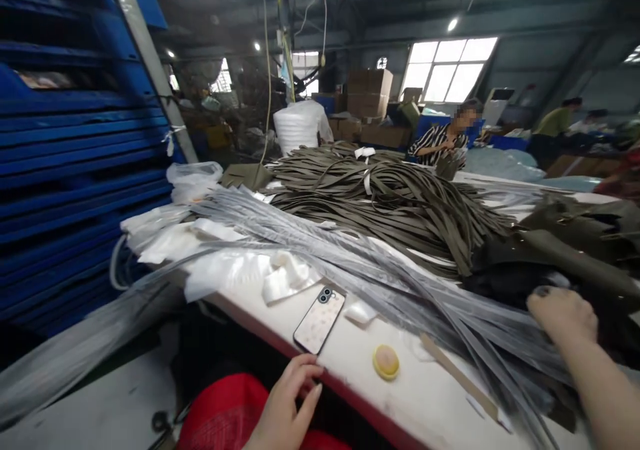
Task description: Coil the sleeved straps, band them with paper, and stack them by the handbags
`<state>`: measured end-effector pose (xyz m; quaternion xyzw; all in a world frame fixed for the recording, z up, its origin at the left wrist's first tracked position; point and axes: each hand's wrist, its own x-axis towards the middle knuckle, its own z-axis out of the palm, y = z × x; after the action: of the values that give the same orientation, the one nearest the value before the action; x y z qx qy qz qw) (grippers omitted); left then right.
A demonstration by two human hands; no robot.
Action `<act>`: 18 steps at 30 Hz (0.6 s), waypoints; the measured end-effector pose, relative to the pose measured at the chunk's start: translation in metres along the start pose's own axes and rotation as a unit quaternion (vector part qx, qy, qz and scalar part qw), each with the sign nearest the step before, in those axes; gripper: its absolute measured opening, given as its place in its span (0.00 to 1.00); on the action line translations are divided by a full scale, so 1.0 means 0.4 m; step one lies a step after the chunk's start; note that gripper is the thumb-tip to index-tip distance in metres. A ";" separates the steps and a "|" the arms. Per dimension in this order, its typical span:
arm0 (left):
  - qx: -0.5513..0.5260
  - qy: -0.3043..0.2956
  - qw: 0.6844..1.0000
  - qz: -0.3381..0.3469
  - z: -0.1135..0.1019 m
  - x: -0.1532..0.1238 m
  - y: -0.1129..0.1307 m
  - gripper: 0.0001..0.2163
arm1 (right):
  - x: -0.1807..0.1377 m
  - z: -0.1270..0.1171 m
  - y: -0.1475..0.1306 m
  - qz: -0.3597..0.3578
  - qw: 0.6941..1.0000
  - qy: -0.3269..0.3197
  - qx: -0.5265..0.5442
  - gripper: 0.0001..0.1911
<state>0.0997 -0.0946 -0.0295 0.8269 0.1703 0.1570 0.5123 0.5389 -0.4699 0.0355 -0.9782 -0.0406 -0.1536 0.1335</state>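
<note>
My left hand point(294, 400) rests at the table's front edge, just below a phone point(320, 318) lying back up in a patterned case. Its fingers are slightly bent, the thumb stands apart, and nothing is in it. On the right, my right hand point(565, 313) is closed, fingers curled, against black material point(515, 280) beside an olive-green bag-like piece point(565, 257). What it grips is hidden. Long grey plastic-wrapped strips point(380, 277) run across the table and pass under my right forearm. A round yellow tin-like item point(386, 362) lies between my hands.
Bundles of dark olive straps point(370, 190), tied with white bands, are heaped behind the grey strips. White wrapping point(287, 277) lies left of the phone. Blue stacked crates point(80, 190) stand at left. A person in a striped top point(433, 145) sits across the table point(350, 363).
</note>
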 end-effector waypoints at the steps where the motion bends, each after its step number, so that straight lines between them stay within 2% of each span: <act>1: 0.002 -0.009 1.000 -0.008 -0.001 0.000 0.008 0.09 | -0.013 0.016 -0.026 -0.017 1.000 -0.026 0.000 0.24; 3: 0.001 -0.031 0.999 -0.011 0.001 0.000 0.017 0.08 | -0.055 0.049 -0.092 -0.077 0.993 -0.088 0.025 0.25; 6: -0.002 -0.053 0.999 0.001 -0.001 -0.005 0.021 0.07 | -0.133 0.093 -0.191 -0.172 0.965 -0.185 0.067 0.23; 8: -0.006 -0.059 0.998 0.012 -0.005 -0.010 0.018 0.06 | -0.171 0.112 -0.235 -0.208 0.949 -0.223 0.078 0.20; 11: -0.006 -0.049 0.998 0.027 -0.014 -0.020 0.007 0.06 | -0.193 0.128 -0.261 -0.212 0.945 -0.234 0.082 0.19; 18: -0.010 -0.020 0.998 0.050 -0.026 -0.040 -0.021 0.08 | -0.194 0.157 -0.271 -0.215 0.945 -0.237 0.067 0.14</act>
<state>0.0798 -0.0899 -0.0341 0.8322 0.1166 0.1676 0.5155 0.4702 -0.3514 -0.0192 -0.9431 -0.2907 0.0610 0.1491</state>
